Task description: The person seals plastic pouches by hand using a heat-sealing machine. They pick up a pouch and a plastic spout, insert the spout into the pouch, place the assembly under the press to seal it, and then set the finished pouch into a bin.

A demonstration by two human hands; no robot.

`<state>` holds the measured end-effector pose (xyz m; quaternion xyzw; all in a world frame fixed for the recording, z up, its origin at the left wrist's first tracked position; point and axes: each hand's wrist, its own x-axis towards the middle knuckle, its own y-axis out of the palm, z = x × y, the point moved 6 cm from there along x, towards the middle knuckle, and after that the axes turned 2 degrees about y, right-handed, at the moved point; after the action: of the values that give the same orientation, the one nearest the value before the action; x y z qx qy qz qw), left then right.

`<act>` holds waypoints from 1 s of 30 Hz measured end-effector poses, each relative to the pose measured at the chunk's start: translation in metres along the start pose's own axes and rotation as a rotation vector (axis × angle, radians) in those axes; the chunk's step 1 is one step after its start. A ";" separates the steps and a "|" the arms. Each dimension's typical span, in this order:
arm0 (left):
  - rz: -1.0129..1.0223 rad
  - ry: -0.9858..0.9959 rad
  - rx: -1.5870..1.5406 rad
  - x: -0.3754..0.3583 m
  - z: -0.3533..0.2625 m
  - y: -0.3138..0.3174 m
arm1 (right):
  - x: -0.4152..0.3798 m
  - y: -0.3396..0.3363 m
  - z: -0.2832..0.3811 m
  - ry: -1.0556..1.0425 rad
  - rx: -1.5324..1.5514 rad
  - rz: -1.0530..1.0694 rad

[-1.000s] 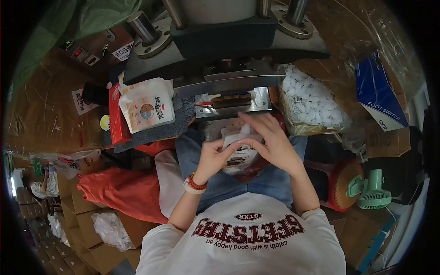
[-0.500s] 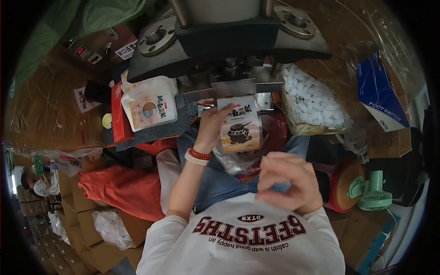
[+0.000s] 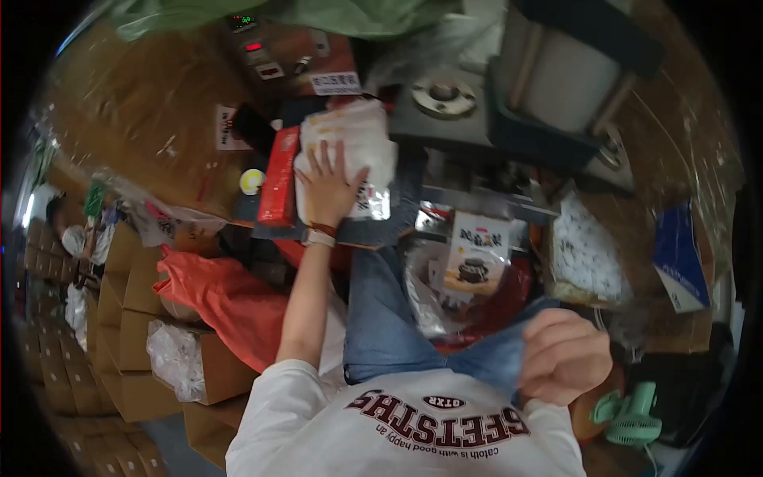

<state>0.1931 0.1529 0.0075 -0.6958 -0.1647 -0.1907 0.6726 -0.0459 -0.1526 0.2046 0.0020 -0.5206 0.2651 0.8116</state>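
Note:
My left hand point(image 3: 329, 188) lies with spread fingers on a stack of white printed pouches point(image 3: 350, 135), beside a red box point(image 3: 280, 179). One printed pouch point(image 3: 475, 254), with a dark pot picture, is at the front of the press machine point(image 3: 556, 87), above my lap, and neither hand touches it. My right hand point(image 3: 563, 358) is raised over my right thigh with its fingers curled together; whether anything small is inside is hidden.
A tray of small white pieces point(image 3: 586, 250) is right of the press, near a blue box point(image 3: 681, 258). A green fan point(image 3: 636, 417) stands at lower right. Cardboard boxes point(image 3: 127, 342) and a red cloth point(image 3: 222, 302) are at left. A person point(image 3: 73, 238) shows far left.
My left hand has let go of the pouch at the press and moved left onto the stack. My right hand has moved right, its fingers more closed. The view has turned left.

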 end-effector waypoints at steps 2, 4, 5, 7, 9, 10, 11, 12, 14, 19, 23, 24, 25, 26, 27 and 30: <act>-0.017 -0.122 0.020 -0.009 -0.008 0.000 | -0.050 -0.034 -0.018 0.297 -0.199 -0.387; -0.101 -0.210 -0.021 -0.016 -0.016 0.003 | -0.118 -0.079 -0.053 0.901 -0.616 -0.720; -0.152 -0.238 -0.074 -0.019 -0.019 0.000 | -0.132 -0.096 -0.071 1.027 -0.760 -0.600; -0.159 -0.247 -0.087 -0.019 -0.019 -0.001 | -0.165 -0.117 -0.098 1.010 -1.172 -0.394; -0.177 -0.208 -0.154 -0.018 -0.016 -0.002 | -0.181 -0.128 -0.117 1.040 -1.342 -0.224; -0.174 -0.212 -0.157 -0.024 -0.017 -0.018 | -0.186 -0.130 -0.124 1.063 -1.508 -0.049; -0.239 -0.126 -0.207 -0.031 -0.024 -0.039 | -0.191 -0.133 -0.128 1.061 -1.509 -0.052; -0.305 -0.035 -0.253 -0.038 -0.031 -0.058 | -0.197 -0.134 -0.136 1.115 -1.441 -0.048; -0.100 0.075 -0.306 -0.073 -0.046 -0.055 | -0.196 -0.128 -0.141 1.169 -1.365 -0.035; 0.072 0.324 -0.416 -0.129 -0.066 -0.049 | -0.174 -0.118 -0.133 0.898 -1.551 -0.039; 0.115 0.249 -0.547 -0.124 -0.065 -0.064 | -0.164 -0.115 -0.102 1.043 -1.200 -0.616; 0.115 0.269 -0.526 -0.124 -0.066 -0.059 | -0.161 -0.104 -0.089 0.888 -1.062 -0.748; 0.082 0.257 -0.557 -0.122 -0.065 -0.061 | -0.155 -0.089 -0.083 0.796 -0.874 -0.840; 0.115 0.164 -0.663 -0.118 -0.061 -0.065 | -0.146 -0.067 -0.079 0.826 -0.662 -0.854; 0.151 0.071 -0.760 -0.115 -0.059 -0.072 | -0.136 -0.044 -0.076 0.842 -0.447 -0.873; 0.148 -0.176 -1.088 -0.119 -0.069 -0.084 | -0.094 -0.002 -0.055 0.773 -0.521 -0.563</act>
<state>0.0457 0.0905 0.0245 -0.9658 -0.0485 -0.1418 0.2117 -0.0287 -0.1793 0.1000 -0.1573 -0.2118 -0.1189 0.9572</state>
